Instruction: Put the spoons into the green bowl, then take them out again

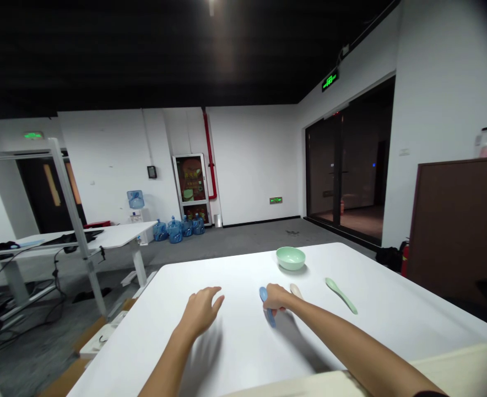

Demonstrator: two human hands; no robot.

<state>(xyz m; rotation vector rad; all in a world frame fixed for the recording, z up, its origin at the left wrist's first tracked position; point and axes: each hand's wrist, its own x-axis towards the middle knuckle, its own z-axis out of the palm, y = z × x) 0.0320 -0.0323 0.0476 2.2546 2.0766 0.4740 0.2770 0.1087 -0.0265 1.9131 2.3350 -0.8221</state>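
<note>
My right hand (pixel 277 298) is closed around the middle of a blue spoon (pixel 263 294), whose bowl end points away from me. Whether the spoon still touches the table I cannot tell. Just behind that hand a pale beige spoon (pixel 296 290) shows its bowl end, the rest hidden by my forearm. Over the table's left part, my left hand (pixel 202 310) hovers with thumb and fingers apart and nothing in it. A light green spoon (pixel 341 295) lies to the right, slanting toward me. Farther back stands a mint green bowl (pixel 291 258).
The white table (pixel 235 353) fills the foreground, with a cream-coloured edge or cloth (pixel 454 366) along its near right side. Another white desk (pixel 131 234) and a metal frame post (pixel 72 204) stand left. Blue water jugs (pixel 175 230) sit on the floor beyond. A brown cabinet (pixel 458 220) stands right.
</note>
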